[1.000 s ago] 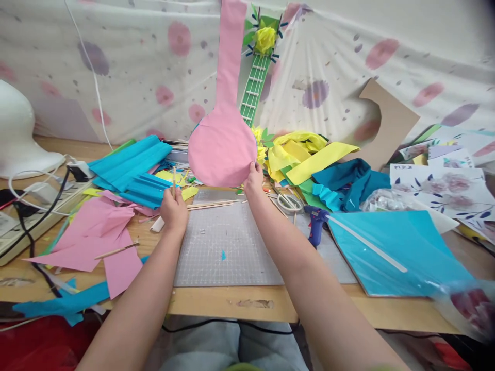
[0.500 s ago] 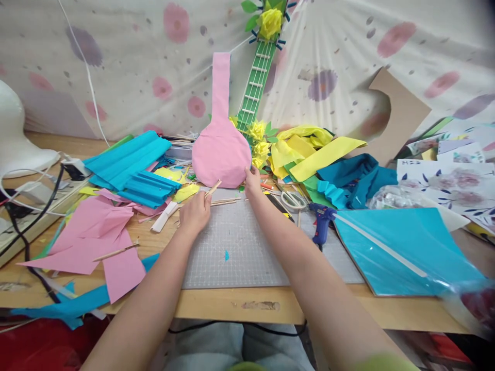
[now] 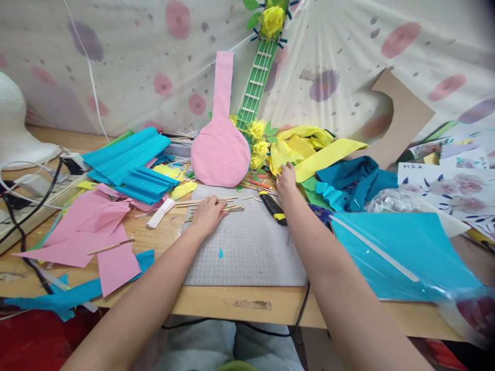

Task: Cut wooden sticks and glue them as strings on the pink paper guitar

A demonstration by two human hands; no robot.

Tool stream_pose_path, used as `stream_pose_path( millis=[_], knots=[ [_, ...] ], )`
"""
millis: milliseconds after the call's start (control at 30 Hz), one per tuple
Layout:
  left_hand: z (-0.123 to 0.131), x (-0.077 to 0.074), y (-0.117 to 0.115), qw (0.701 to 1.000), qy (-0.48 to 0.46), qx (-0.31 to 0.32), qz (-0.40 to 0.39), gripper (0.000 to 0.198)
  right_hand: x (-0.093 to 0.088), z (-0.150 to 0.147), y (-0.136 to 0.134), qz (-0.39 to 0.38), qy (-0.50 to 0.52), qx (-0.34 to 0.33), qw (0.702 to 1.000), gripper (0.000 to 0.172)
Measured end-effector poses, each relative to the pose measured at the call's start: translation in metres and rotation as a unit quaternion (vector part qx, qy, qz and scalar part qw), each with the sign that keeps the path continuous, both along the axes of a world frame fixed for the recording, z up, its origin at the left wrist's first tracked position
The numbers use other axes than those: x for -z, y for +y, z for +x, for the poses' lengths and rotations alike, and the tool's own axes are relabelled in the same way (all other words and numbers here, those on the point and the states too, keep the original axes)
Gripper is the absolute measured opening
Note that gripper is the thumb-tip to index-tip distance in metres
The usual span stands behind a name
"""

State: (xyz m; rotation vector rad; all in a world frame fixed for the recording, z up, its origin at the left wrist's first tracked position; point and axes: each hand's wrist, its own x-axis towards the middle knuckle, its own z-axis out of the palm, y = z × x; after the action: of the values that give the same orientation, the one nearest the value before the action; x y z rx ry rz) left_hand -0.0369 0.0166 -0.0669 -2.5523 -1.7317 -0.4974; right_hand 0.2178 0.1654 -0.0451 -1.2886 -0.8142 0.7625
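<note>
My left hand (image 3: 209, 214) lies flat and open on the grey cutting mat (image 3: 247, 252), its fingers resting on several thin wooden sticks (image 3: 228, 206). My right hand (image 3: 286, 180) reaches past the mat's far edge to the pile of yellow paper (image 3: 309, 154); its fingers are loosely spread and nothing shows in them. A pink paper guitar shape (image 3: 220, 152) leans upright against the backdrop, apart from both hands. Behind it stands a green guitar neck (image 3: 257, 82) with yellow paper flowers (image 3: 257, 139). A black and yellow utility knife (image 3: 273, 206) lies beside my right wrist.
Folded blue crepe paper (image 3: 127, 159) and pink paper scraps (image 3: 88, 232) cover the left of the table. A large blue sheet (image 3: 402, 252) lies at the right, a cardboard cut-out (image 3: 398, 118) behind it. A power strip with cables (image 3: 34, 196) and a white foam form (image 3: 15, 129) sit far left.
My right hand let go of the pink guitar shape, now leaning against the backdrop, and moved right to the yellow paper. My left hand put its stick down and lies flat on the mat.
</note>
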Motion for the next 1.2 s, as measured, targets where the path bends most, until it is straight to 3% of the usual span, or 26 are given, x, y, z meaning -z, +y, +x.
stream_pose_path(
  millis=[100,267,400,500,600,700,833,967,1033,1133,1200],
  knots=[
    [-0.001,-0.001,-0.001,1.0,-0.014,-0.003,-0.002,0.036,-0.014,0.005,0.01,-0.038,0.078,0.031,0.996,0.036],
    [-0.004,-0.002,-0.002,0.999,-0.034,0.005,0.004,0.038,-0.027,0.003,0.017,-0.072,0.121,0.027,0.99,0.026],
    [-0.006,-0.003,0.002,0.995,-0.08,-0.003,0.057,0.03,-0.031,-0.005,0.015,-0.028,0.159,0.021,0.987,0.013],
    [-0.009,-0.006,0.005,0.988,-0.119,-0.054,0.081,0.027,-0.036,-0.015,0.004,0.035,0.18,-0.024,0.983,0.009],
    [-0.013,-0.007,0.007,0.975,-0.163,-0.116,0.101,0.025,-0.039,-0.029,-0.017,0.072,0.179,-0.111,0.975,0.01],
    [-0.014,-0.005,0.007,0.958,-0.218,-0.137,0.126,0.023,-0.037,-0.045,-0.045,0.095,0.168,-0.168,0.967,0.009],
    [0.001,-0.012,0.008,0.941,-0.297,-0.105,0.127,0.032,-0.027,-0.063,-0.085,0.087,0.077,-0.251,0.961,0.019],
    [0.041,-0.033,0.019,0.908,-0.417,-0.023,0.026,0.058,-0.019,-0.076,-0.113,0.072,-0.123,-0.278,0.95,0.032],
    [0.062,-0.046,0.029,0.892,-0.449,-0.033,-0.039,0.069,-0.018,-0.082,-0.121,0.103,-0.218,-0.303,0.922,0.036],
    [0.084,-0.063,0.046,0.899,-0.424,-0.077,-0.071,0.079,-0.019,-0.088,-0.129,0.142,-0.291,-0.312,0.893,0.041],
    [0.088,-0.071,0.055,0.899,-0.417,-0.116,-0.065,0.061,-0.019,-0.086,-0.13,0.128,-0.29,-0.294,0.902,0.04]
  ],
)
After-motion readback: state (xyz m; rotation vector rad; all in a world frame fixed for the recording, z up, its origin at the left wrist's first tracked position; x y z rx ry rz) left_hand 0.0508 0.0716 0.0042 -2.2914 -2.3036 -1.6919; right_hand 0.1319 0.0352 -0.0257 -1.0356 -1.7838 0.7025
